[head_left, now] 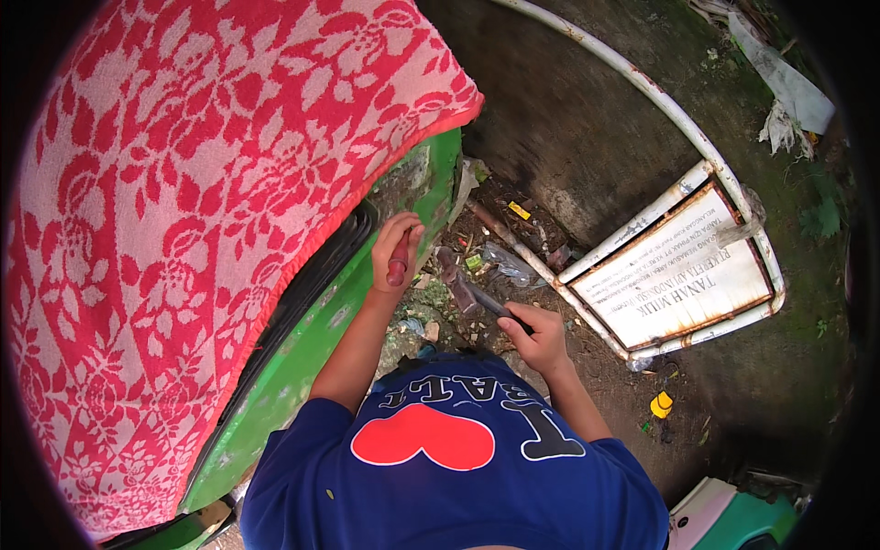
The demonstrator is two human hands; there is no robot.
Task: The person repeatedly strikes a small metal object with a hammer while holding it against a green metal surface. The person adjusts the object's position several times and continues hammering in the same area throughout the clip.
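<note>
My left hand [390, 240] is closed around a red-handled tool [398, 264], its handle end turned toward me. The tool's far end is hidden, so I cannot tell its exact kind. That hand is up against the green painted panel [429, 183], whose surface is scuffed and grey in patches. In my right hand [541, 341] is a hammer [467, 293], gripped by its dark handle. The rusty brown hammer head points up and left, a short gap away from the tool's handle.
A red and pink floral towel [211, 183] covers the green bodywork on my left. At right lies a rusty white tubular frame with a sign panel [687, 275]. Litter and rubble [509, 266] lie on the ground ahead, and a yellow scrap [661, 404] is at lower right.
</note>
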